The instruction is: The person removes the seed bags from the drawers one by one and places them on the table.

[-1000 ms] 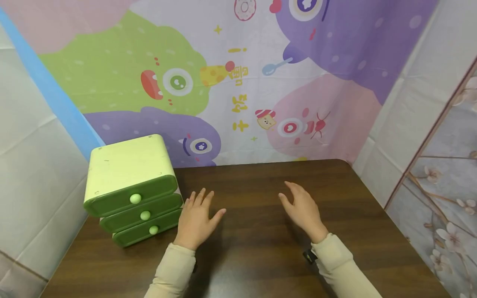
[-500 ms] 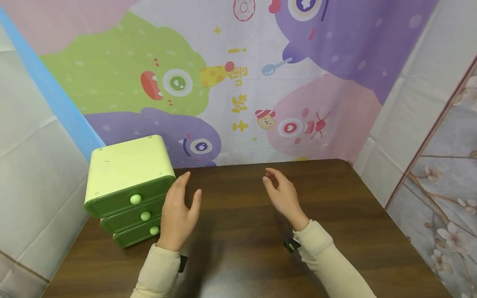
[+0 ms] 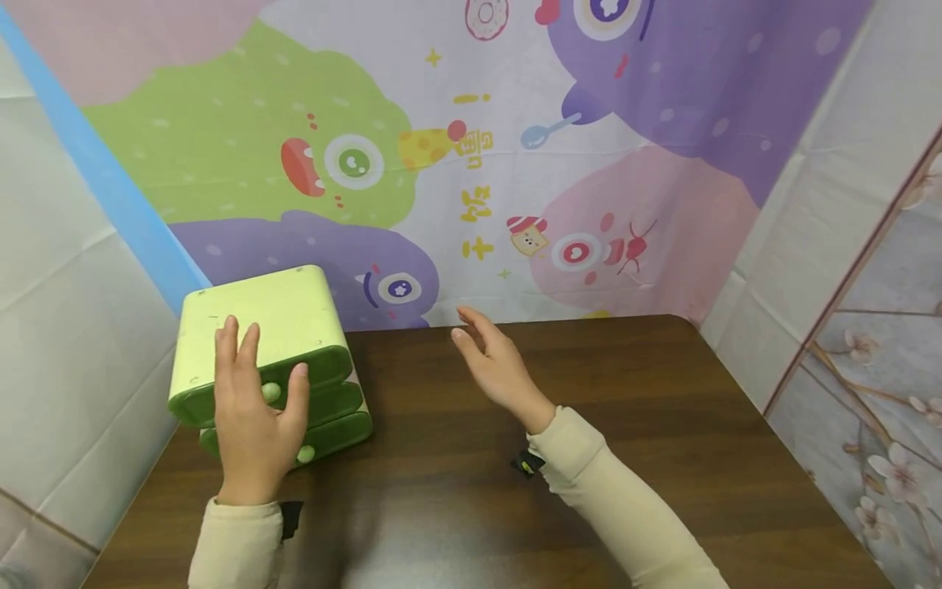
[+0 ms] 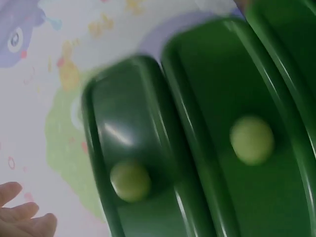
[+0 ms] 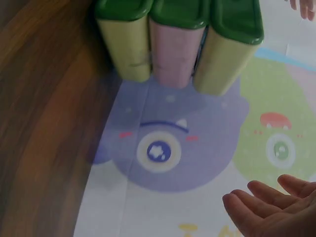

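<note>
We note left hand (image 3: 253, 425) before three-drawer cabinet (image 3: 285, 325), right hand (image 3: 506, 372) at cabinet's three o'clock; both hands' fingers slightly spread.

You wear long, cream-coloured sleeves, the left sleeve (image 3: 234, 546) at the lower left of the frame and the right sleeve (image 3: 625, 511) running toward the bottom edge, right of centre. By your left cuff sits a black wrist piece (image 3: 292, 518); by your right, another dark piece (image 3: 521, 464) bears a small yellow-green mark (image 3: 527, 467).
</note>
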`<state>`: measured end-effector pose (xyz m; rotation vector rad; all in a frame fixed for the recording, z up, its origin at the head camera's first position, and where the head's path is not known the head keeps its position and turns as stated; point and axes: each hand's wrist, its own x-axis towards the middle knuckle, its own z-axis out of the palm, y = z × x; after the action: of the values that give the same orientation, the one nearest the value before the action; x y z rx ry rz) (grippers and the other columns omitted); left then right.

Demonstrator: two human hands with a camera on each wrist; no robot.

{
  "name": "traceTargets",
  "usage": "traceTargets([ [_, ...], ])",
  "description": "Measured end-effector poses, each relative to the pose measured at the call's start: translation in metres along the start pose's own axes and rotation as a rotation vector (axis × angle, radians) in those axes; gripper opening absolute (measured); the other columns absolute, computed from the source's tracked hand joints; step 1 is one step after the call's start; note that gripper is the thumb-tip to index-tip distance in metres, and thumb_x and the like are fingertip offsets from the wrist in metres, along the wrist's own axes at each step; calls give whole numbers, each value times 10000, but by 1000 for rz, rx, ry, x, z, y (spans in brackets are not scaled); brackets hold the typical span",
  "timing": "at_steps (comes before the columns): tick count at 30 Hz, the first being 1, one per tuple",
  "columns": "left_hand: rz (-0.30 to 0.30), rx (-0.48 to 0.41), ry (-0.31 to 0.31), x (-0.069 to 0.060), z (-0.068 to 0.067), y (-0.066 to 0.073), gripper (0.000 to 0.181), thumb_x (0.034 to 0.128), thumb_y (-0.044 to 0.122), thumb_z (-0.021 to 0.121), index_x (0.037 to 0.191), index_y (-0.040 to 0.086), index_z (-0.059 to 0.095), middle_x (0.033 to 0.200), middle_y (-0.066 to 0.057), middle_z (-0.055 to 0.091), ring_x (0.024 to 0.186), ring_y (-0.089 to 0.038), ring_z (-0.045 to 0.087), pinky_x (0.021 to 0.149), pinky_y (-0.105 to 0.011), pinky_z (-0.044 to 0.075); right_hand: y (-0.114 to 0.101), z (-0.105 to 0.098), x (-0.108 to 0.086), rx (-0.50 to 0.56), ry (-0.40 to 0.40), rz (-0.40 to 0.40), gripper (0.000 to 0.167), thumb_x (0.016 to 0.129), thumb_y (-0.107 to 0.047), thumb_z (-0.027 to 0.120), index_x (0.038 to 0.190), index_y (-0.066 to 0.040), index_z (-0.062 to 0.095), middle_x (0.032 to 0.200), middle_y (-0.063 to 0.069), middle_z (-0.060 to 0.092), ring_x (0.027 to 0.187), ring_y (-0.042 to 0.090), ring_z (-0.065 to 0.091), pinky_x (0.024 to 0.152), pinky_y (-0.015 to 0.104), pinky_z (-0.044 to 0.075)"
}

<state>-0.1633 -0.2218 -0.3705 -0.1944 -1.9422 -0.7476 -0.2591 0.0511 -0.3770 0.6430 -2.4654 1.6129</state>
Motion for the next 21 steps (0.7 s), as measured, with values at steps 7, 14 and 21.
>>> traceTargets([
  [7, -90, 73, 75, -1, -30, -28, 647, 954, 357, 577, 1452, -20, 410, 1578, -226, 275, 1504, -390, 134, 1208, -569, 146, -17, 22, 14, 103, -119, -21, 529, 1047, -341, 455, 1535, -172, 341, 1581, 57, 348, 1424, 266, 391, 1145, 391, 367],
  [14, -464, -25, 44, -7, -58, -47, 670, 950, 240, 585, 1546, 119, 302, 1646, -12, 143, 1525, -172, 76, 1230, -392, 85, -32, 51, 27, 199, -240, -23, 561, 1046, -332, 459, 1563, -219, 271, 1626, 25, 249, 1466, 256, 313, 1180, 391, 309],
  [21, -907, -362, 51, -6, -68, -63, 582, 1039, 314, 424, 1572, 216, 213, 1645, 57, 139, 1491, -33, 125, 1197, -154, 126, -41, 79, 35, 205, -327, 69, 587, 1042, -417, 431, 1572, -267, 230, 1623, -23, 254, 1481, 236, 287, 1196, 390, 274],
])
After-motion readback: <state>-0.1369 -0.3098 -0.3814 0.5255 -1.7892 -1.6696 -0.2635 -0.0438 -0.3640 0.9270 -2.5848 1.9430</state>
